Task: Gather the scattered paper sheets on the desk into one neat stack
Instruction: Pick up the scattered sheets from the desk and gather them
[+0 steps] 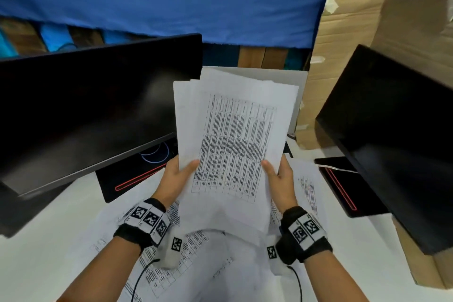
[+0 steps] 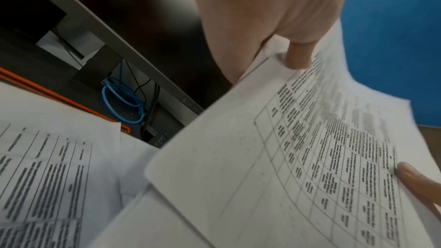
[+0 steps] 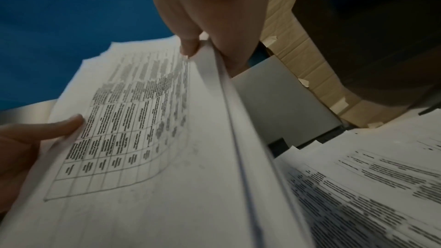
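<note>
Holding a partly squared bundle of sheets above the table, we pinch its edges, left hand at 9 o'clock, right hand at 3. Loose printed sheets beneath remain ungathered; roughly halfway, we judge.

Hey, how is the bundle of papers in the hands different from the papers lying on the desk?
The held bundle is lifted and tilted up, gripped at its sides by the left hand and right hand; the desk papers lie flat. The bundle's sheets overlap closely, corners fanned at the top; the desk papers are spread at different angles. Both are white sheets printed with tables.
</note>
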Motion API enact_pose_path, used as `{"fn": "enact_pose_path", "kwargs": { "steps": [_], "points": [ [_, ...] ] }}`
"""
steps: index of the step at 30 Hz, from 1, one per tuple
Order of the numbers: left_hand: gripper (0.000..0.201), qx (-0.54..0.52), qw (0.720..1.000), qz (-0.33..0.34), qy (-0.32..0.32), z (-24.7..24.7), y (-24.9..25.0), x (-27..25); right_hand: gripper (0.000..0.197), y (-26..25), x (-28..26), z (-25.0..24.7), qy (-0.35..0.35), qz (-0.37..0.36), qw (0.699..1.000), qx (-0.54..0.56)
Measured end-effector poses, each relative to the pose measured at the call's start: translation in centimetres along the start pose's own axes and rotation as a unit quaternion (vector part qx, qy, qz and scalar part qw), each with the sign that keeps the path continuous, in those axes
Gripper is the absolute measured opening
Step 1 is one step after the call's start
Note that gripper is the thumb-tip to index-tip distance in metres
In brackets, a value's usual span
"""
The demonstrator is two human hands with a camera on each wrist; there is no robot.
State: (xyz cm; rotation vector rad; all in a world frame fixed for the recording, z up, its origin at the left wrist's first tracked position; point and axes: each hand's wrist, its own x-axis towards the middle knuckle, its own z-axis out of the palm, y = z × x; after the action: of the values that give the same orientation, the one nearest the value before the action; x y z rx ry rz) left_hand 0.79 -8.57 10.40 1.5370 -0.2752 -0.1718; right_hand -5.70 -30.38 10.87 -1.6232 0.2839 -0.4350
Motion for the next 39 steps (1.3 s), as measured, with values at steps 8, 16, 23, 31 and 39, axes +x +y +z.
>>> {"fn": "enact_pose_path", "kwargs": {
  "steps": [8,16,23,31,39],
  "points": [
    [0.071,0.009,0.999,-0.017,-0.037,-0.9,0.3,-0.5,0.023,-0.5,0.4,-0.2,-0.061,0.029,0.998,-0.004],
    [0.034,0.013,1.000,0.006,-0.007,-1.1,2.3,-0.7,0.022,-2.1,0.9,-0.1,-0.056,0.029,0.998,0.021],
    [0.032,0.178,0.971,-0.160,-0.004,-4.0,-4.3,-3.1,0.045,3.7,-0.5,1.7,-0.077,0.159,0.981,-0.084],
    [0.078,0.257,0.758,-0.473,0.368,-11.2,-9.9,-11.0,0.032,5.1,0.1,0.8,-0.022,0.104,0.991,-0.078],
    [0.068,0.118,0.798,-0.471,0.356,-12.8,-14.6,-9.8,0.014,6.0,-0.9,1.7,-0.026,0.108,0.990,-0.082]
  ]
}}
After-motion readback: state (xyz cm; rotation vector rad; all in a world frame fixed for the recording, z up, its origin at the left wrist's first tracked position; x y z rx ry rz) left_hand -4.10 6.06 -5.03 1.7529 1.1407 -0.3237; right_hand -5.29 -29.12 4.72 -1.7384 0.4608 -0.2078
